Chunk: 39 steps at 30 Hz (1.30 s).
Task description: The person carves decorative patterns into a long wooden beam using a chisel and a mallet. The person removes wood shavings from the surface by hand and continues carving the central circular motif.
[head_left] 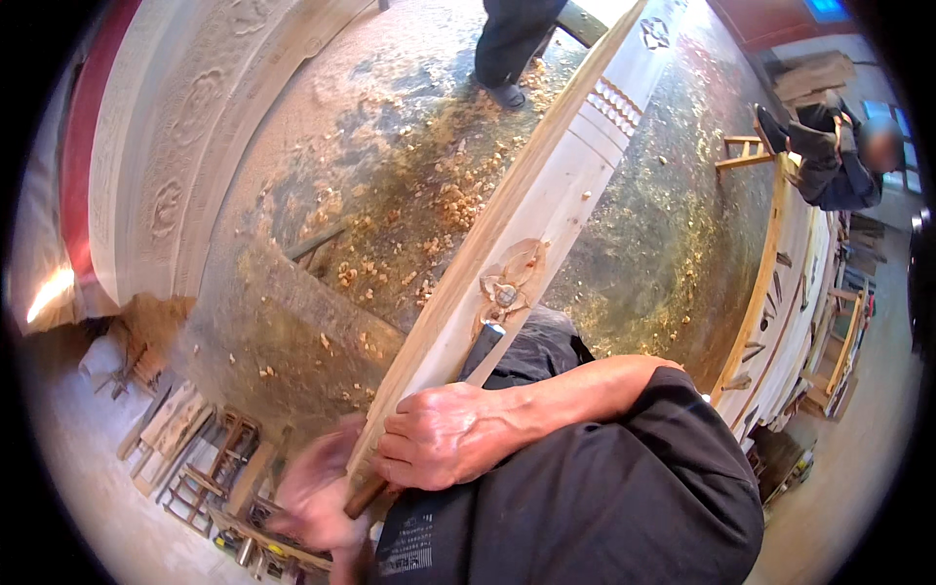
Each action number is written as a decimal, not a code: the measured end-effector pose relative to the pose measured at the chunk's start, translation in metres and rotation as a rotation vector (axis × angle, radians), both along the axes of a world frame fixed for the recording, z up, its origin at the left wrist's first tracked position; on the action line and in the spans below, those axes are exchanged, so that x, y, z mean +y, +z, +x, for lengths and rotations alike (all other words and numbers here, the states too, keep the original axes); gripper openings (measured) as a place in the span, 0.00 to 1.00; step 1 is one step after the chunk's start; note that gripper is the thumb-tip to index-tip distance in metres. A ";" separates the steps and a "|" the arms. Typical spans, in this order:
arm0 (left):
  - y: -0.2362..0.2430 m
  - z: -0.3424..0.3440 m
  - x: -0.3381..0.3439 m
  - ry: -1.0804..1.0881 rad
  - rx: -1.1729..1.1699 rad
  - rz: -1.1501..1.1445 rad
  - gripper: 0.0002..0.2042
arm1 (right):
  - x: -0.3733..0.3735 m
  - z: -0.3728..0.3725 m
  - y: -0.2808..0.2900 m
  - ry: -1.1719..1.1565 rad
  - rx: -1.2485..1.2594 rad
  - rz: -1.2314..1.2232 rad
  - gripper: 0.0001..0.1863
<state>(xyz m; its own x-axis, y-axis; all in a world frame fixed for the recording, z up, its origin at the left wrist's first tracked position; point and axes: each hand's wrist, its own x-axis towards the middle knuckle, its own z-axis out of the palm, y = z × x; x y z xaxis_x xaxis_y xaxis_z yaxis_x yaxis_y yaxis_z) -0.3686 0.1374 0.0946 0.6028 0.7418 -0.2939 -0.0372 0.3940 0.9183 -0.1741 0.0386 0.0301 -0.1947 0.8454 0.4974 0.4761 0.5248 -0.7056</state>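
A long pale wooden beam [570, 166] slants from the top right down to my lap, with a carved flower [504, 292] on its face. My right hand [429, 437] is closed around the handle of a chisel [486, 343], resting against the beam. The broad metal blade lies just below the flower, pointing toward it. The wooden handle's end shows below my fist. Beside that end, at the beam's lower left, my left hand [320, 483] is smeared by motion, so its fingers cannot be made out.
Wood shavings [458, 200] litter the floor. A carved panel [200, 107] stands at the left. Tools lie on a long bench [765, 317] at the right, where another person [829, 151] sits. Someone's dark trouser leg [507, 44] is at the top. Wooden pieces [180, 424] lie lower left.
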 end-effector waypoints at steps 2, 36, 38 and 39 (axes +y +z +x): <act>-0.003 -0.010 0.006 -0.105 0.129 0.050 0.62 | -0.002 0.000 -0.002 0.004 -0.007 0.004 0.11; 0.005 -0.012 0.005 -0.309 0.167 0.163 0.54 | 0.004 -0.005 0.003 -0.041 -0.015 0.087 0.09; 0.005 -0.010 0.004 -0.302 0.157 0.137 0.54 | 0.004 -0.005 0.003 -0.039 -0.006 0.072 0.09; 0.006 -0.009 0.005 -0.300 0.146 0.115 0.54 | 0.003 -0.004 0.003 -0.034 -0.001 0.060 0.09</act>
<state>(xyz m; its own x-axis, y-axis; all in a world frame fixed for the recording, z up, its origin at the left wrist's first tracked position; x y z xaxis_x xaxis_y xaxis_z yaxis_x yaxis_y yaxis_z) -0.3780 0.1421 0.1009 0.7564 0.5716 -0.3179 0.1994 0.2613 0.9444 -0.1784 0.0420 0.0334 -0.1669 0.8202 0.5472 0.4952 0.5496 -0.6728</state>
